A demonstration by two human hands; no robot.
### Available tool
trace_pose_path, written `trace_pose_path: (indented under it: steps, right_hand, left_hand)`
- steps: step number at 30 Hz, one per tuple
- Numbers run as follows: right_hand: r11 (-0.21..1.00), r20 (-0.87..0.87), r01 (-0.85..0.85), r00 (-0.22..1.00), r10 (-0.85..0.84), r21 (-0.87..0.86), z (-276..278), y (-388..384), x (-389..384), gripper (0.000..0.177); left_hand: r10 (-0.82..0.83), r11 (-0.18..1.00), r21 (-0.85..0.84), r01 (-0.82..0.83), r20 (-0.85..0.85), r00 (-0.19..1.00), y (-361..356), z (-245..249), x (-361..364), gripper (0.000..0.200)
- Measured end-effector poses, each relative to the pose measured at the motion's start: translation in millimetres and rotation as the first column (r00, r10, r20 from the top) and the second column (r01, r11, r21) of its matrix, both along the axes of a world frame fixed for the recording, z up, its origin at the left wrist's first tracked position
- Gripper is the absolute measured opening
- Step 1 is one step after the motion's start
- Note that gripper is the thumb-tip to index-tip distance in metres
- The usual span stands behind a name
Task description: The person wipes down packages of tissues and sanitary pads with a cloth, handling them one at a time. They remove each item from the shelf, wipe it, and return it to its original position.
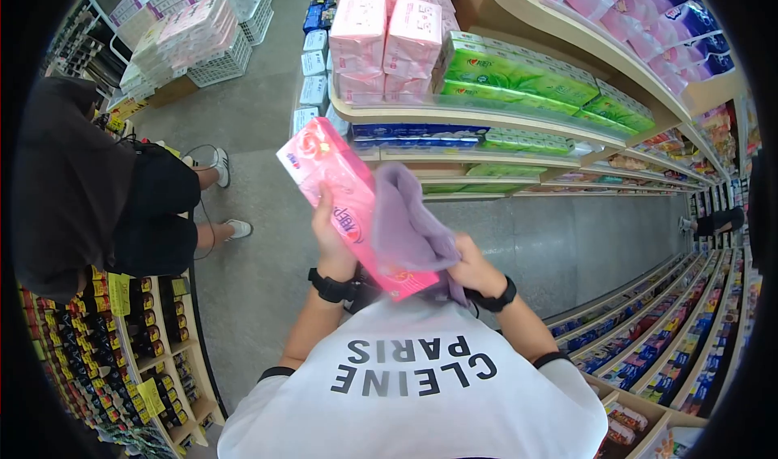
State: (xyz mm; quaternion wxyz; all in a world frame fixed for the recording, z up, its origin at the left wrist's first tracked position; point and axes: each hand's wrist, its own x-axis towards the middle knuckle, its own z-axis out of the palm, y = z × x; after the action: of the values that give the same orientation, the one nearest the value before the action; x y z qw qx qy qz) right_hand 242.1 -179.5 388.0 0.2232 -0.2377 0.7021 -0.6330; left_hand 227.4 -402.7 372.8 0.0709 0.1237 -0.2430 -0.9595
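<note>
A long pink package with printed lettering is tilted in front of my chest. My left hand is wrapped round its left edge, the thumb lying on its front. A purple cloth lies against the right side of the package and covers part of it. My right hand grips the lower right edge of this cloth, with some fingers hidden behind the fabric.
Ahead, a curved shelf holds pink packs and green packs. Another person stands at the left beside a shelf of jars. White baskets with packs are at the upper left. A further person is far right.
</note>
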Motion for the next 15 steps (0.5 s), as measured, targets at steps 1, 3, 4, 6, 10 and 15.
trace_pose_path:
  steps: [1, 3, 4, 6, 10, 15]
  right_hand:
    - [1.0, 0.025, -0.004, 1.0, 0.003, 0.024, -2.7, 16.9, 9.5, 0.044]
    - [0.998, 0.075, -0.013, 0.997, 0.008, 0.064, -6.7, 51.0, 21.4, 0.041]
    - [0.999, 0.12, 0.024, 0.992, -0.028, 0.033, -11.6, 69.6, 21.4, 0.04]
    - [0.994, 0.199, 0.105, 0.975, -0.097, -0.032, -23.8, 104.4, 12.1, 0.039]
    - [0.79, 0.452, 0.58, 0.77, -0.451, -0.201, -26.0, 149.1, -17.1, 0.041]
    - [0.88, 0.364, 0.4, 0.883, -0.296, -0.256, -30.4, 224.1, -48.4, 0.051]
  left_hand:
    - [0.018, 1.0, 0.0, -0.018, -0.006, 1.0, 3.6, -1.5, -2.1, 0.048]
    - [0.011, 1.0, -0.024, -0.011, -0.007, 1.0, 14.6, -1.3, -5.3, 0.047]
    - [0.006, 1.0, -0.023, -0.006, 0.001, 1.0, 25.8, 1.6, -6.7, 0.047]
    - [-0.007, 1.0, -0.029, 0.007, 0.001, 1.0, 53.8, 7.0, -15.3, 0.047]
    - [-0.098, 0.995, -0.005, 0.098, -0.046, 0.994, 136.5, -7.8, -31.1, 0.051]
    - [-0.092, 0.822, -0.553, 0.134, 0.104, 0.99, 281.3, -36.0, -39.6, 0.057]
